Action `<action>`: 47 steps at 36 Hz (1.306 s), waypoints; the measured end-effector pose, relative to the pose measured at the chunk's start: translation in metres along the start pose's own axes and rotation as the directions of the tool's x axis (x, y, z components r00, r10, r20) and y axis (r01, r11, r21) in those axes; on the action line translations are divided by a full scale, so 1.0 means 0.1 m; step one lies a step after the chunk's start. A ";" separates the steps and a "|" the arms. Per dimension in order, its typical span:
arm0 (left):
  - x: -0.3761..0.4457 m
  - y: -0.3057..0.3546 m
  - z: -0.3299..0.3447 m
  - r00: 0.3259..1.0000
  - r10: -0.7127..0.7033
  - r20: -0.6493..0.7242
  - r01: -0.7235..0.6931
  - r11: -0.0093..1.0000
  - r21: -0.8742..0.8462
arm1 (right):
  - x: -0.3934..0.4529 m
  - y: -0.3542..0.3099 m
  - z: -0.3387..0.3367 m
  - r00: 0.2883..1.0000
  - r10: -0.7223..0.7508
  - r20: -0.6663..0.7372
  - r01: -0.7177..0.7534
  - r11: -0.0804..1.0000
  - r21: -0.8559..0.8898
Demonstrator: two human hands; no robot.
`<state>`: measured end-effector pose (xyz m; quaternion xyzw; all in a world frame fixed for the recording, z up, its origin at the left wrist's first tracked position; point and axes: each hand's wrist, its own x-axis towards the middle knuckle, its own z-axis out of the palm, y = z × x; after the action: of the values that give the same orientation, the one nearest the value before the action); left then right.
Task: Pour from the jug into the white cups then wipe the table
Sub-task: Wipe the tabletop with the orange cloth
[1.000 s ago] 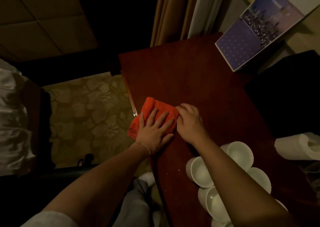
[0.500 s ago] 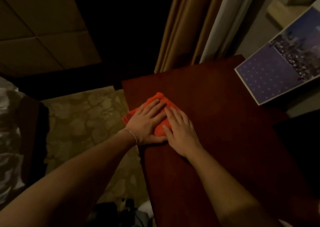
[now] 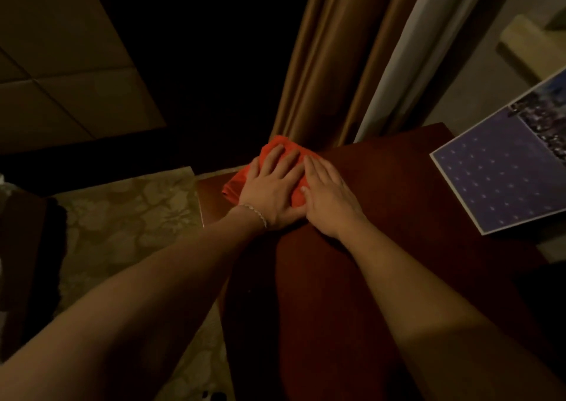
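since half a second ago both hands have pushed the cloth (image 3: pixel 275 152) further up the table (image 3: pixel 382 247), from mid-surface to the far left corner, right against the curtain (image 3: pixel 321 63). my left hand (image 3: pixel 272 189) lies flat on top of the cloth, fingers straight and a little spread, pressing down rather than gripping. my right hand (image 3: pixel 329 195) sits just beside it, touching it, fingers straight and close together, with the fingertips on the cloth's right edge and the palm on bare wood. only a strip of orange shows past the left fingertips and to the left of the knuckles.

no jug and no white cups are in view now, so i cannot confirm the pouring from here; i judge it done, since wiping is under way. the stroke has run to the far edge, so the left strip looks covered. i judge the wood to the right of my right fingers, toward the calendar (image 3: pixel 502 180), and the near end under my forearms are still to be wiped. whether any spill remains i cannot tell in this dim light.
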<state>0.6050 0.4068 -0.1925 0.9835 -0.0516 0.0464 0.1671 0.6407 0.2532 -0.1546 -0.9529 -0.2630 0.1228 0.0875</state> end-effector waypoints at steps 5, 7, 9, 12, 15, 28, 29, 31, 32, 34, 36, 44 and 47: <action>0.41 0.47 0.22 0.996 0.090 0.027 -0.090 0.996 -0.009 | -0.09 0.57 -0.15 0.995 0.099 -0.015 -0.099 0.995 0.013; 0.56 0.72 0.33 0.990 0.136 0.036 -0.135 0.990 -0.032 | -0.20 0.80 -0.24 0.986 0.168 -0.008 -0.167 0.985 0.041; 0.67 0.98 0.42 0.983 0.178 0.037 -0.175 0.982 -0.066 | -0.34 1.02 -0.33 0.974 0.227 0.004 -0.227 0.973 0.048; 0.75 1.31 0.55 0.968 0.245 0.057 -0.242 0.969 -0.054 | -0.54 1.27 -0.40 0.957 0.290 0.015 -0.291 0.955 0.055; 0.73 1.51 0.61 0.962 0.261 0.082 -0.256 0.965 -0.059 | -0.69 1.39 -0.40 0.943 0.334 0.003 -0.331 0.934 0.131; -0.50 1.44 0.52 0.957 0.288 0.042 -0.282 0.953 -0.106 | -1.51 0.62 -0.01 0.923 0.374 -0.089 -0.332 0.892 0.307; -0.66 1.40 0.48 0.962 0.267 0.049 -0.261 0.960 -0.103 | -1.58 0.52 0.01 0.933 0.349 -0.085 -0.313 0.906 0.285; -1.00 1.31 0.40 0.974 0.213 0.074 -0.206 0.974 -0.100 | -1.70 0.30 0.06 0.955 0.284 -0.086 -0.259 0.939 0.227; -1.19 1.27 0.35 0.978 0.188 0.090 -0.180 0.979 -0.099 | -1.76 0.19 0.09 0.966 0.245 -0.080 -0.226 0.956 0.188; -1.58 1.20 0.25 0.979 0.164 0.122 -0.152 0.983 -0.099 | -1.92 -0.03 0.13 0.990 0.136 -0.045 -0.131 0.988 0.084; -1.97 1.15 0.15 0.977 0.169 0.133 -0.156 0.982 -0.103 | -2.10 -0.20 0.15 0.999 0.027 -0.023 -0.027 1.000 0.001; -3.00 0.88 -0.10 0.997 0.070 0.009 -0.068 0.985 -0.159 | -2.47 -0.64 0.42 0.946 -0.302 0.122 0.307 0.951 -0.027; -3.02 0.83 -0.12 0.995 -0.097 -0.033 0.073 0.899 -0.432 | -2.35 -0.79 0.59 0.922 -0.382 0.060 0.386 0.915 -0.113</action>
<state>0.2955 0.3591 -0.1874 0.9221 -0.0131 0.0531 0.3831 0.3907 0.2027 -0.1489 -0.8840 -0.4534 0.1044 0.0463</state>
